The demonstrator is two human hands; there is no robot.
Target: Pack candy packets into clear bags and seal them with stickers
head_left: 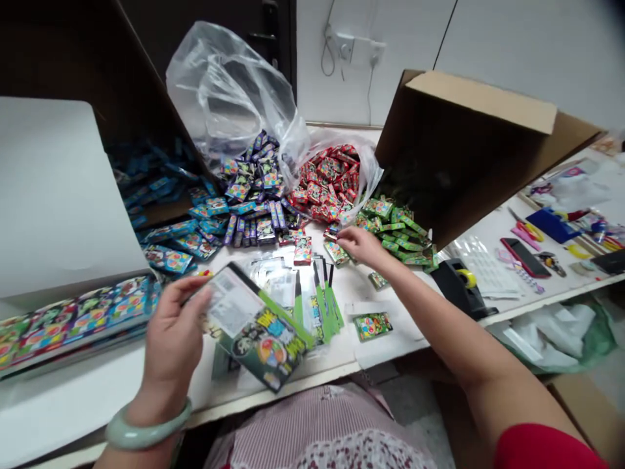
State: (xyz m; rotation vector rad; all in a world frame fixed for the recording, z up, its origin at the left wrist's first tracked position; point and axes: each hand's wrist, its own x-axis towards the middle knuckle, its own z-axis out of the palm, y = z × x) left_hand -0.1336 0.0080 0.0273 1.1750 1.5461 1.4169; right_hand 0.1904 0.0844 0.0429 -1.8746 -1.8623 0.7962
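My left hand [178,326], with a pale green bangle at the wrist, is closed on a flat printed pouch [266,345] with a dark front and a clear upper part. The pouch is tilted above the near edge of the table. Farther right, my right hand [359,246] reaches to the small boxes, its fingers pinched on a small red-and-dark box [332,232]. Just under these fingers lies a green small box [336,253]. A red small box [303,250] lies to their left. Between the hands, more pouches [319,306] are fanned out on the table.
Heaps of purple boxes [258,176], red boxes [327,179] in a clear bag, green boxes [405,234] and blue packs [176,247] line the back. Cardboard cartons [478,104] lean on both sides. A tape dispenser [456,286] stands right; a filled display box [78,319] sits left.
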